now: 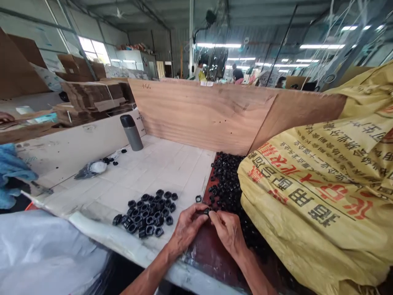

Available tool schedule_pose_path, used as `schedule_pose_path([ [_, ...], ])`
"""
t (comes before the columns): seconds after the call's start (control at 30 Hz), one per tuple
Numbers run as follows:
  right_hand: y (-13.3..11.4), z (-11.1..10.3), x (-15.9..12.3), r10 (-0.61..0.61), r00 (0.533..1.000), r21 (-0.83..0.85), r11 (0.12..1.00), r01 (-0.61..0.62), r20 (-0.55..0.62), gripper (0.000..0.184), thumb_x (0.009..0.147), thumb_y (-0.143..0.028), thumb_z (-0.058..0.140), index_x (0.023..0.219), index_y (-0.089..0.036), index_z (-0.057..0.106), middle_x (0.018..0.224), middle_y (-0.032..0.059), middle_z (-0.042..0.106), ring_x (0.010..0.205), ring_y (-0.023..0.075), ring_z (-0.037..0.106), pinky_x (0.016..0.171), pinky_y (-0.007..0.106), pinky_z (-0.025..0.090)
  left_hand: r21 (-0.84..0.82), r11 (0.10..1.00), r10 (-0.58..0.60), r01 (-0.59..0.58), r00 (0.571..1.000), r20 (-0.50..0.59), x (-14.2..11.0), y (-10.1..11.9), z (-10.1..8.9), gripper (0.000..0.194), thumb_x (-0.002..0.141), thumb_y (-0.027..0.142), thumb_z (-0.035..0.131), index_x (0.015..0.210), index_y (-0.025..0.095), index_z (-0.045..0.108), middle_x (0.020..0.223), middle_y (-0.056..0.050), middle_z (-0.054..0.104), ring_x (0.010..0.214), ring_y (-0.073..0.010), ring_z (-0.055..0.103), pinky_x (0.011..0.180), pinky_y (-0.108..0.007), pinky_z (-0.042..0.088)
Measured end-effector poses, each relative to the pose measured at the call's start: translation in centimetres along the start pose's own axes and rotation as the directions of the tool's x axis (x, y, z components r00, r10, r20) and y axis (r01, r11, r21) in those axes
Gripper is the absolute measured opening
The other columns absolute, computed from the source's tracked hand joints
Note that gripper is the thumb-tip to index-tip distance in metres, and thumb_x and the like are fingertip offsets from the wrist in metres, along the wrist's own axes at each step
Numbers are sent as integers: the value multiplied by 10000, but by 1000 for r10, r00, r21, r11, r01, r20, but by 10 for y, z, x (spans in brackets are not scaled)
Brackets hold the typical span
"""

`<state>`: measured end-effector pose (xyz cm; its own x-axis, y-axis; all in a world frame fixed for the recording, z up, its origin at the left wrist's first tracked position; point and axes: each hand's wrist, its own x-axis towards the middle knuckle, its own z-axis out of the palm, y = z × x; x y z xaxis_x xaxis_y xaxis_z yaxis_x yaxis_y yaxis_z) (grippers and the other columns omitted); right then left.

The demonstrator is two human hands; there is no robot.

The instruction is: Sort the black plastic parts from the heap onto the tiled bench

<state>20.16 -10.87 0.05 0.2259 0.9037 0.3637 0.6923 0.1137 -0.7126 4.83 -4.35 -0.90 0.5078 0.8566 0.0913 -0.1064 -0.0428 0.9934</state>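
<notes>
Near the front edge of the table, my left hand (189,224) and my right hand (229,230) meet, fingertips almost touching. Both are closed in a pinch around a small black plastic nut (206,211), mostly covered by the fingers. One loose black nut (198,198) lies just beyond my left fingertips. To the left, a cluster of black nuts (149,212) with open centres is spread on the white surface. A heap of small black parts (227,176) lies on the dark red board (211,256), beyond and right of my right hand.
A large yellow printed sack (294,196) bulges over the right side. Wooden panels (202,114) wall off the back. A grey flask (132,133) and a small plastic bag (92,169) stand on the white surface (172,164). Stacked cardboard (92,95) is at the left.
</notes>
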Motion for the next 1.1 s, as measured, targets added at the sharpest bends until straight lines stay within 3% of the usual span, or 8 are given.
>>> schedule_pose_path([
  [0.13,-2,-4,2,-4,999,73,997,1,33,316,932,-472,587,806,-189,648,658,-12,567,559,123,509,553,228,426,-66,998,-8,7,1000,-16,2,-9,0,305,829,365,716,1062,170,691,1050,-75,724,980,-223,670,935,-360,534],
  [0.23,-1,-5,2,-12,999,58,998,9,46,328,944,-431,576,726,-192,625,610,-19,537,551,126,501,561,234,432,-86,996,13,-14,1000,-14,3,-13,0,289,837,340,714,1069,169,690,1056,-76,722,983,-220,673,937,-360,533],
  [0.37,0,-5,3,-47,998,134,990,42,38,206,935,-356,587,1029,-192,670,867,40,679,740,167,634,705,257,513,-72,997,33,-33,999,-13,2,-9,1,267,846,317,706,1067,168,688,1079,-76,727,999,-220,681,942,-354,535],
  [0.6,1,1,0,104,993,164,980,-112,61,205,946,-365,552,985,-201,668,733,21,692,645,168,657,628,247,517,212,958,190,-193,981,32,-1,-5,-2,215,922,290,598,1098,192,673,1081,-71,733,1004,-216,696,929,-359,561],
  [0.77,-9,11,-2,298,946,360,875,-323,125,327,925,-496,553,925,-182,643,556,-27,612,509,158,603,561,254,494,467,749,479,-469,871,107,-4,-19,-4,264,980,184,478,1218,206,592,1193,-100,688,1137,-208,659,989,-388,555],
  [0.87,-7,11,-1,345,914,432,806,-406,215,420,925,-566,518,748,-195,601,490,-38,565,422,132,539,488,240,451,568,620,509,-541,829,234,-9,-15,-6,307,987,131,431,1259,207,550,1219,-105,662,1166,-197,632,990,-362,554],
  [0.97,6,2,2,359,918,340,852,-397,170,455,899,-593,539,676,-199,578,494,-27,563,383,117,497,413,222,384,733,473,407,-490,859,311,-18,-3,-17,308,947,102,446,1212,187,579,1152,-108,657,1075,-214,629,928,-360,558],
  [1.1,25,-12,9,313,941,141,945,-296,-124,332,871,-506,598,811,-184,650,659,21,651,502,144,566,470,238,430,972,118,278,-204,946,165,-27,12,-45,180,832,70,506,856,162,658,914,-124,637,912,-291,577,818,-452,524],
])
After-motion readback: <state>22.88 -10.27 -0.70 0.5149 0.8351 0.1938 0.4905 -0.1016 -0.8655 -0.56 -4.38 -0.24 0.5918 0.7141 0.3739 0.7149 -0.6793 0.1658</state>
